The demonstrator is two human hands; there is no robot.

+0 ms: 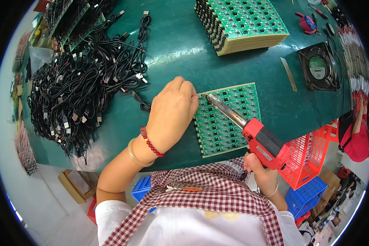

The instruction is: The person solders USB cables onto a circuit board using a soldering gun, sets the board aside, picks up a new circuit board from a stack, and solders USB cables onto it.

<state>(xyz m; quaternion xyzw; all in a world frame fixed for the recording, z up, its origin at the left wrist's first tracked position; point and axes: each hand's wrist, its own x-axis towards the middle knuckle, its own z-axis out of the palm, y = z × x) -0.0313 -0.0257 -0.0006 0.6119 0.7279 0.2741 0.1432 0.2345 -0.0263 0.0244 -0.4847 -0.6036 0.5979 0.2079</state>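
My right hand (262, 172) is wrapped round the handle of a red and black soldering gun (266, 143). Its metal barrel slants up and left, and the tip reaches the upper left corner of a green circuit board panel (229, 127). That panel lies flat on the green table in front of me, with rows of small black parts. Closed in a pinch, my left hand (174, 106) is at the panel's upper left corner, close to the tip. Its fingertips are mostly hidden, so what they hold cannot be made out. A black cable (141, 102) lies just left of that hand.
A big heap of black cables (78, 90) covers the table's left side, with board panels (76, 24) above it. At the back stands a stack of green panels (250, 20). Right are a metal strip (289, 74), a fan (317, 67) and a red crate (307, 156). Another person (358, 135) is far right.
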